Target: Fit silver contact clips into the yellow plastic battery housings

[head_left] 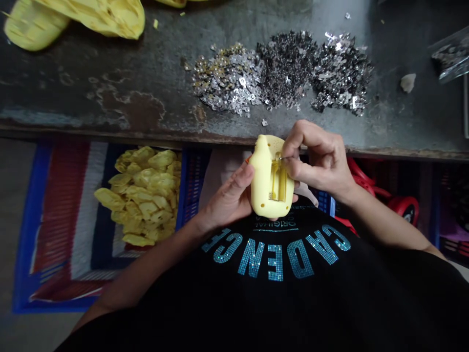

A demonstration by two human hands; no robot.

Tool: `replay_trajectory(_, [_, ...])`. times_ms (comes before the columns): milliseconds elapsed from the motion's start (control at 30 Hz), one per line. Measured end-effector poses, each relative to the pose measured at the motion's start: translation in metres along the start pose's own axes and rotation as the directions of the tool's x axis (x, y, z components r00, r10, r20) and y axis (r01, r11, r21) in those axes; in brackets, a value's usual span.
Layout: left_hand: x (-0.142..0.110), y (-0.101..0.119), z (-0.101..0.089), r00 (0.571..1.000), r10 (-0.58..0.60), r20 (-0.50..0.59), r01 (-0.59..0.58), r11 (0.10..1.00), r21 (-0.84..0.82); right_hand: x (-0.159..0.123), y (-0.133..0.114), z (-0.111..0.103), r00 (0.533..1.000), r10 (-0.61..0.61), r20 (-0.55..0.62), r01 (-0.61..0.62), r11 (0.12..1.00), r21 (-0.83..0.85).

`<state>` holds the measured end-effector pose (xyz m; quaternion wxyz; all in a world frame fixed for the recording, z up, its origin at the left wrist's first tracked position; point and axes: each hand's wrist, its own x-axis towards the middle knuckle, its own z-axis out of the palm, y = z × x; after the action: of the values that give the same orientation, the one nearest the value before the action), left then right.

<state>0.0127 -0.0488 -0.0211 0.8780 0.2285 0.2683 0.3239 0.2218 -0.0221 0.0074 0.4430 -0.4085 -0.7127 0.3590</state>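
My left hand (234, 195) is closed around a yellow plastic toy shell (261, 181), thumb on its left side. The shell's open battery compartment (278, 183) faces up toward me, and several small screw holes show around it. At the upper end of that compartment, my right hand (318, 159) pinches a small metal piece (280, 158) between thumb and forefinger. It looks like a battery contact, though the fingers cover much of it. Beyond both hands, on the bench, lie three heaps of small metal contacts: a left heap (229, 80), a middle heap (287, 68) and a right heap (342, 73).
The worn metal bench (164, 63) runs across the top, with larger yellow plastic parts (106, 17) at its far left. Below, a blue crate (25, 234) holds yellow shell pieces (146, 190). Red parts (401, 208) sit under the bench at right. A plastic bag (450, 56) lies upper right.
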Motion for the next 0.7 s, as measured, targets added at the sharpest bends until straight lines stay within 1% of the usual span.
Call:
replay_trajectory(67, [0.0,-0.001,-0.001,1.0,-0.002,-0.005,0.002,1.0,-0.005,-0.002,0.002,0.005,0.999,-0.019,-0.035,0.019,1.0,-0.01])
replay_trajectory(233, [0.001,-0.003,-0.004,1.0,-0.001,0.002,0.001,1.0,-0.017,-0.006,0.0,0.008,0.998,-0.032,-0.055,0.023,0.986,-0.166])
replay_trajectory(400, [0.001,-0.001,-0.003,1.0,-0.003,0.021,0.004,1.0,-0.028,-0.008,-0.004,-0.001,0.999,-0.038,0.001,0.037,0.965,-0.258])
replay_trajectory(500, [0.001,0.001,-0.003,1.0,-0.009,0.025,0.01,1.0,-0.012,-0.009,-0.005,-0.006,0.999,-0.028,0.03,0.035,0.963,-0.266])
replay_trajectory(700, [0.001,0.003,-0.003,0.999,-0.005,0.044,0.006,1.0,-0.017,-0.006,-0.008,-0.013,0.997,-0.053,0.059,0.067,0.956,-0.286])
